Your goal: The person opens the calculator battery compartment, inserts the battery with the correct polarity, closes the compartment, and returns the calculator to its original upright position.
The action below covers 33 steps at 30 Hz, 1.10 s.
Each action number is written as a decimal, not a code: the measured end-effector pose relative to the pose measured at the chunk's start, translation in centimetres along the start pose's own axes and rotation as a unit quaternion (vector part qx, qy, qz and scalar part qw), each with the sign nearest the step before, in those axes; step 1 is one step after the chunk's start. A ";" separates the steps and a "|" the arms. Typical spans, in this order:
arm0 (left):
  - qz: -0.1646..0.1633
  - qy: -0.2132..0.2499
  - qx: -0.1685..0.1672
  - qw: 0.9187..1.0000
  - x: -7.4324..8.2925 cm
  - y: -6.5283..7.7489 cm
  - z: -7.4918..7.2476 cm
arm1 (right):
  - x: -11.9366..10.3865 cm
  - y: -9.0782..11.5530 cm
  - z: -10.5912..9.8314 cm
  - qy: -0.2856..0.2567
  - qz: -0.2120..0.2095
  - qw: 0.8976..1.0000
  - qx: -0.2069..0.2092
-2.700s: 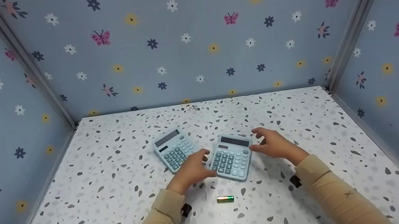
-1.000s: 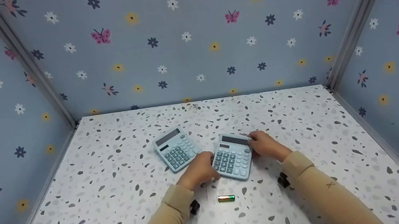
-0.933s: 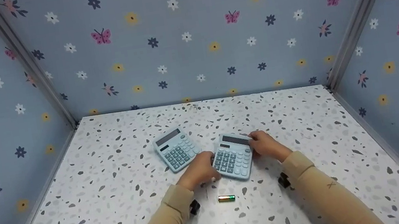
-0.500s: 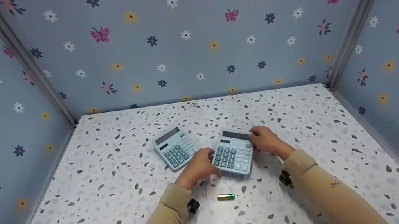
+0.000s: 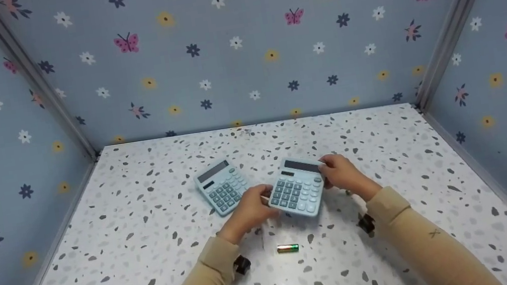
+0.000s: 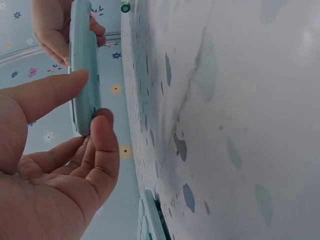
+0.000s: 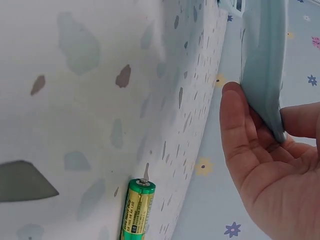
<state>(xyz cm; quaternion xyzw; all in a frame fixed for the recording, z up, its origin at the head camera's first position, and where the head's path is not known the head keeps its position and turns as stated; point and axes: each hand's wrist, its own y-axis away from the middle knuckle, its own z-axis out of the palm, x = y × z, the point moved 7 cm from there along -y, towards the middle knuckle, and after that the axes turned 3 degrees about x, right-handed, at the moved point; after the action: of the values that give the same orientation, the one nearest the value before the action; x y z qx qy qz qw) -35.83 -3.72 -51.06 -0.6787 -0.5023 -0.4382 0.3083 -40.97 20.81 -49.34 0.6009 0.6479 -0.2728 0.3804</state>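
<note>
A light-blue calculator (image 5: 296,187) is held between both hands, raised off the table with its keys facing up. My left hand (image 5: 249,209) grips its left edge, thumb over the top and fingers beneath, as the left wrist view of the calculator (image 6: 86,70) shows. On the far right corner my right hand (image 5: 345,175) pinches it, fingers curled under the calculator (image 7: 265,65). A second light-blue calculator (image 5: 222,187) lies at the left, its lower right corner partly hidden by my left hand. One green-and-gold battery (image 5: 288,248) lies in front of the hands.
The white speckled table (image 5: 150,258) is enclosed by flower-patterned walls (image 5: 240,54). A small greenish end (image 5: 348,192) shows beside my right wrist, mostly hidden. In the right wrist view, a battery (image 7: 137,210) lies on the table below the hand.
Both hands first reached to the right calculator's sides, then took hold of it. It has since risen off the table and shifted slightly away and right. The left calculator stays put.
</note>
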 end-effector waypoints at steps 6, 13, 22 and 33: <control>0.024 -0.010 0.003 1.000 0.3 0.5 -0.1 | -0.2 0.5 -0.4 0.000 -0.009 1.000 0.003; 0.112 -0.077 0.021 0.990 1.1 1.0 -0.1 | -0.5 0.7 -0.7 0.000 -0.008 1.000 -0.002; 0.249 -0.208 0.063 0.944 3.1 2.1 0.3 | -0.4 1.0 -0.7 -0.044 0.009 0.999 -0.013; 0.379 -0.343 0.073 0.856 5.7 3.6 2.0 | -0.2 1.2 -0.8 -0.057 0.017 0.998 -0.020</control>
<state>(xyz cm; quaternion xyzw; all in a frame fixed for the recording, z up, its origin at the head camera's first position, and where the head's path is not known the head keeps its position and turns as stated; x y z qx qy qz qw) -31.25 -0.77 -46.67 -0.8993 -0.3111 0.0110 0.3072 -39.93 21.49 -48.57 0.5872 0.6202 -0.2872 0.4336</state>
